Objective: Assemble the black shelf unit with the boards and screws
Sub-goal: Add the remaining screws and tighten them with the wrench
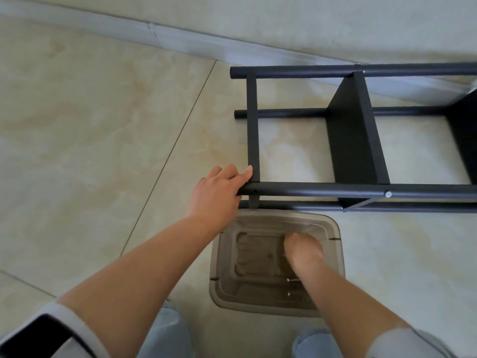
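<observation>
Head view: looking down at a tiled floor (103, 125), person crouching.
Shelf unit (356, 140): lying on its side on the floor, black tubes running left to right, one black board (353, 135) fitted between them, upright.
Left hand (219, 192): gripping the left end of the near upper tube (309, 188), fingers curling over it, thumb lying against the crossbar (252, 125).
Right hand (303, 250): reaching down into the translucent bin (333, 228), fingers pointing down and bunched; cannot tell whether it is pinching anything.
Bin: sitting on the floor just in front of the shelf unit, touching its lower tube.
Screws (293, 280): a couple lying on the bin's bottom, just beside the right forearm.
Fitted screw (387, 194): sitting in the near tube at the board joint, well right of the left hand.
</observation>
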